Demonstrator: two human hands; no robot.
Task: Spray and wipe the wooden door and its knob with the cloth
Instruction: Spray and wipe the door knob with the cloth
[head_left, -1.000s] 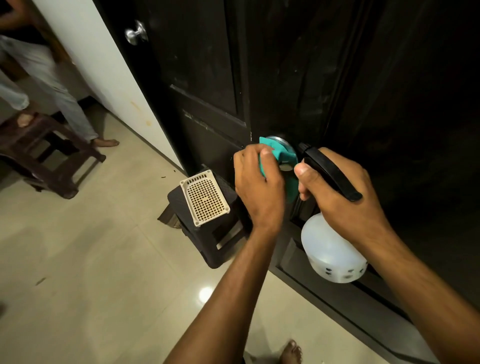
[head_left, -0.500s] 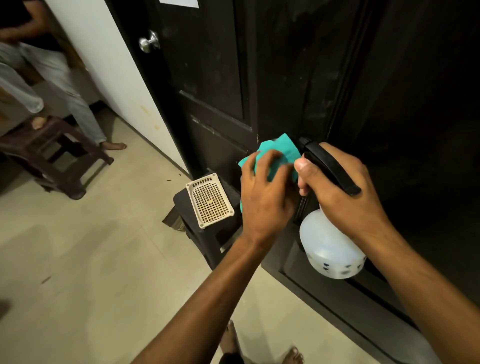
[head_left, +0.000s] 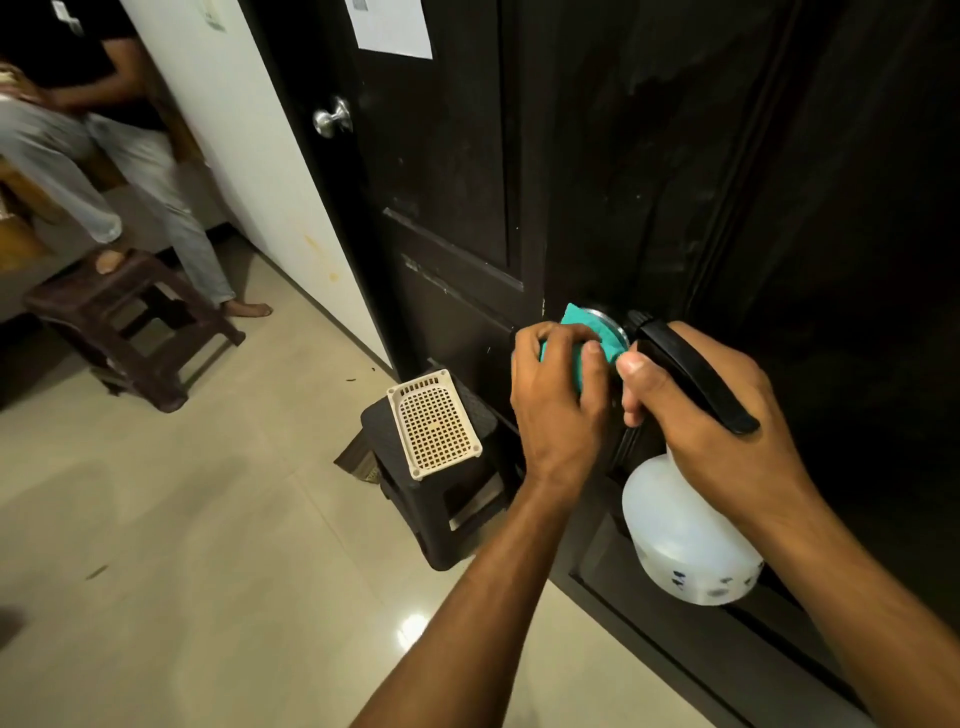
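Teal cloth is gripped by the curled fingers of the left hand and held over the knob, the spray bottle is gripped by the right hand, and the wooden door panels are judged still to be wiped.

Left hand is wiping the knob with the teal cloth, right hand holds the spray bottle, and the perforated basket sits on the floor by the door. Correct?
Not quite. The head view shows the basket on top of the dark stool, not on the floor. The rest holds: left hand presses the teal cloth on the knob, right hand grips the spray bottle.
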